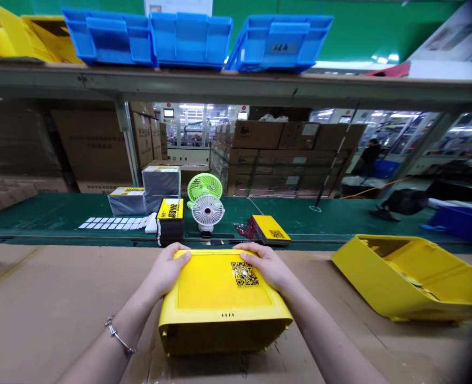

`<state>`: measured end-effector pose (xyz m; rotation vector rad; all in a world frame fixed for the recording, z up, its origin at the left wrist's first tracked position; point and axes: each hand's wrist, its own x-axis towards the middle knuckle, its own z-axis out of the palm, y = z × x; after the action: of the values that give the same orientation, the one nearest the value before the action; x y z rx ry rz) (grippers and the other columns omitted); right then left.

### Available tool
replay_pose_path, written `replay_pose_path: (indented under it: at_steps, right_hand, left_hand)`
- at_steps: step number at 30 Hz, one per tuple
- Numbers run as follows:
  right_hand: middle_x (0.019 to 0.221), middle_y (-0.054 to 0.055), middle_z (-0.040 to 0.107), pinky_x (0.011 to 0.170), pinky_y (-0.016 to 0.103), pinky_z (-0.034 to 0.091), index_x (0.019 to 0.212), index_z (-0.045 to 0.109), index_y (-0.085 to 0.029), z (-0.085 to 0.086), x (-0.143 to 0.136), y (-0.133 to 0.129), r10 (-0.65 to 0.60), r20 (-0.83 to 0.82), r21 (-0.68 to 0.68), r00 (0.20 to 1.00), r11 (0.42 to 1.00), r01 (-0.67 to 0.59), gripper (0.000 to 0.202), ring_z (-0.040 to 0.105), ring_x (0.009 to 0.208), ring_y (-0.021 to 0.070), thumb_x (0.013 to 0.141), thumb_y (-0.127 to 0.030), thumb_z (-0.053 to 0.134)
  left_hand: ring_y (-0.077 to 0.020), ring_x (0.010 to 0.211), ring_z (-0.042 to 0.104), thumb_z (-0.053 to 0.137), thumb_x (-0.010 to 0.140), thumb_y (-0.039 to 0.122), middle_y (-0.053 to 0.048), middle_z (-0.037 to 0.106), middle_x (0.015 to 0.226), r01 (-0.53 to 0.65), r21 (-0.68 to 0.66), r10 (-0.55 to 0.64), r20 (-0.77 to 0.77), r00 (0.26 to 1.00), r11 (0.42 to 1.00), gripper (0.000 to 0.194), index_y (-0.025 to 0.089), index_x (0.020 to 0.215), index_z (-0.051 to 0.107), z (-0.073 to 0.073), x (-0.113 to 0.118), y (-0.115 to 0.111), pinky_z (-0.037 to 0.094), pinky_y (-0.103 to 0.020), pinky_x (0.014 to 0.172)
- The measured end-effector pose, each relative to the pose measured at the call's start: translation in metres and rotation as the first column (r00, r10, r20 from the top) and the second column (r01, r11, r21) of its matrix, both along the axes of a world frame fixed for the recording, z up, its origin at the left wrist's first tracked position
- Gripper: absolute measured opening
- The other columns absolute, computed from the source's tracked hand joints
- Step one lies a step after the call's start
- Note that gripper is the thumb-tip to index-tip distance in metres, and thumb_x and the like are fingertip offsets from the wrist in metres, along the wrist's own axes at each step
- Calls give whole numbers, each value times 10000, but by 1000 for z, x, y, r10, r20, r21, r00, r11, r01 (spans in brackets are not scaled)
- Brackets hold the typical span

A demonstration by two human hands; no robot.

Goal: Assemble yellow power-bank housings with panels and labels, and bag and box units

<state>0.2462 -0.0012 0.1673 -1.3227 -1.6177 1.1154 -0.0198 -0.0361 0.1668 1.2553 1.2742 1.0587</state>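
A yellow plastic housing [212, 290] with a printed QR code lies in front of me, its dark open side facing me. My left hand [170, 269] is closed on its far left corner, thumb on the top face. My right hand [265, 266] grips the far right corner, with the thumb beside the QR code. Fingers of both hands go out of sight behind the far edge. Just beyond the housing are a stack of black and yellow labelled pieces [170, 221] and a stack of yellow panels [271, 228] with red wires beside it.
Another yellow housing [404, 277] lies at the right on the cardboard-covered bench [60, 314]. Behind stand a white fan [207, 212], a green fan [204, 186], wrapped grey stacks [161, 186] and white labels [113, 223]. Blue bins [191, 42] sit on the shelf overhead.
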Motion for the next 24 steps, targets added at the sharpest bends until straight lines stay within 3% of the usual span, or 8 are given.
replay_pose_path:
  at_steps: [8,13,17,20,24]
  right_hand:
    - [1028,82,670,798,375,508,988,684,-190,-2,0,2,26,27,38,999,999,-27,364,621,927,261,741,-452,628]
    - [1103,73,636,764,345,524,1068,626,-220,6,-2,-6,29,92,-22,995,999,-27,470,626,934,251,690,-487,707]
    - [1049,60,648,742,334,528,1059,602,-224,6,-2,-8,59,8,-100,998,993,-58,473,642,896,240,679,-477,724]
    - [972,53,662,751,348,521,1003,625,-213,1,-1,-4,67,-39,-73,997,995,-70,394,642,889,243,731,-496,659]
    - [917,51,673,790,380,509,914,673,-216,-2,0,1,0,8,11,1000,1000,0,362,625,913,264,734,-525,618]
  left_hand:
    - [-242,830,645,621,735,462,-57,678,864,-46,55,50,-64,997,997,300,185,847,605,5,2,-1,495,-312,682]
    - [-246,851,659,692,680,448,-72,677,960,16,16,-16,-43,999,1000,380,199,945,582,7,2,-7,525,-318,682]
    - [-234,831,658,627,733,453,-66,677,939,31,105,-7,-228,974,994,313,202,916,585,10,1,-8,519,-295,649]
    - [-233,808,639,569,766,483,-48,679,857,16,216,64,-356,932,976,279,209,786,612,12,-3,3,483,-287,633]
    - [-251,816,626,516,794,506,-68,687,855,-19,361,206,-488,848,932,324,209,785,646,15,-20,43,467,-339,736]
